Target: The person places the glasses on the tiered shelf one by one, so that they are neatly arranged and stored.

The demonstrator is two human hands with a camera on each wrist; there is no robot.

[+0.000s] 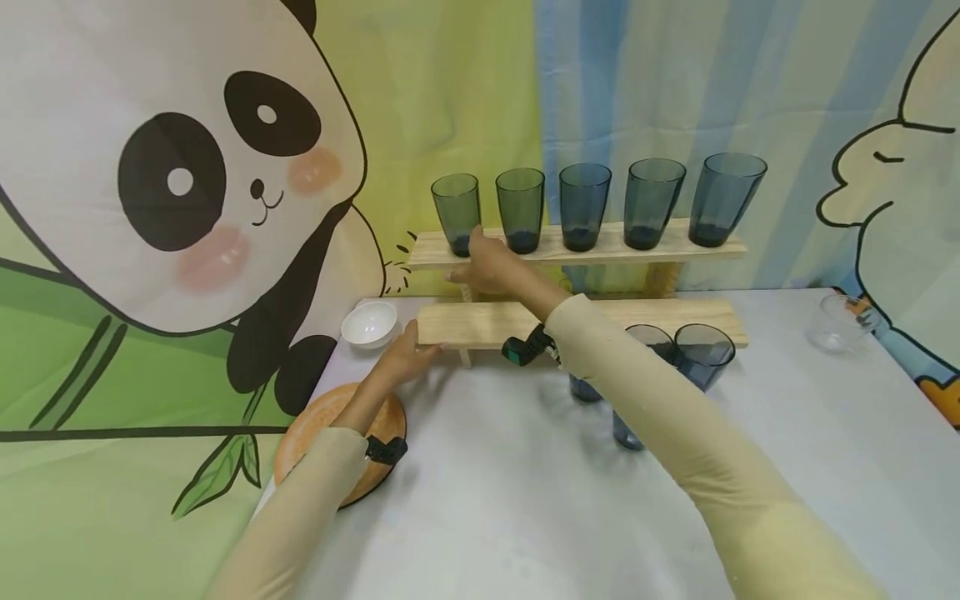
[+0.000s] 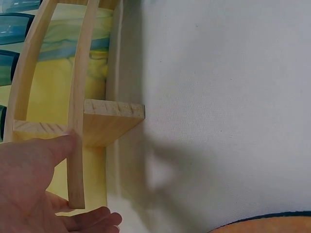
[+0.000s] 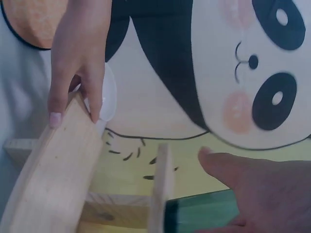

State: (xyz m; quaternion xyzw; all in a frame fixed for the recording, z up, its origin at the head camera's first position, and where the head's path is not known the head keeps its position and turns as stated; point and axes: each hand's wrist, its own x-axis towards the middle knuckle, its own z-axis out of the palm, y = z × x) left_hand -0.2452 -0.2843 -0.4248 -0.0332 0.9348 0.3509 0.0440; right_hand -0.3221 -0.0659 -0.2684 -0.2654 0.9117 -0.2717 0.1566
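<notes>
A two-tier wooden shelf (image 1: 581,321) stands against the back curtain. My left hand (image 1: 405,358) grips the left end of its lower board; the right wrist view shows that hand (image 3: 80,63) around the board's corner. On the upper board stands a row of several tinted drinking glasses (image 1: 585,204), upright. Beside the base of the leftmost glass (image 1: 456,208) is my right hand (image 1: 491,265), its thumb extended and apart from the glass in the right wrist view. Whether its other fingers touch the glass is hidden.
Several more tinted glasses (image 1: 705,354) stand on the white table (image 1: 480,517), partly behind my right forearm. A white bowl (image 1: 370,325) sits left of the shelf, and an orange plate (image 1: 386,421) lies under my left forearm. A clear glass container (image 1: 834,325) stands at the far right.
</notes>
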